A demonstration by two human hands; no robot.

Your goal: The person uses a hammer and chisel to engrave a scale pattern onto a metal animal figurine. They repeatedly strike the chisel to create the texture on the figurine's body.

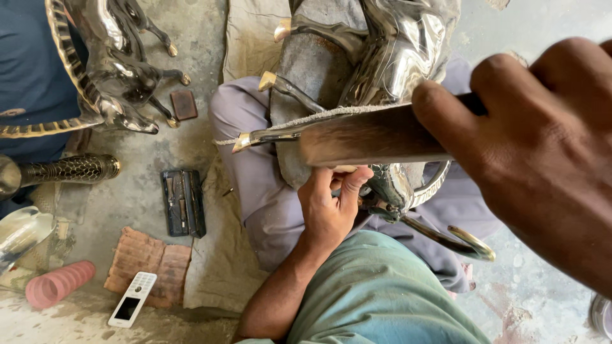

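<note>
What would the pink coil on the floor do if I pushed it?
The pink coil looks like a ribbed tube lying on its side, so it would probably roll. Its ridges suggest it might squash or bend rather than stay stiff. It seems light for its size, though that is hard to tell.

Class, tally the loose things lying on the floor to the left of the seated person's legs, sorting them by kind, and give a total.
White phone: 1
Pink ribbed tube: 1
Black open tool case: 1
Small brown block: 1
Reddish cloth: 1
Total: 5
</note>
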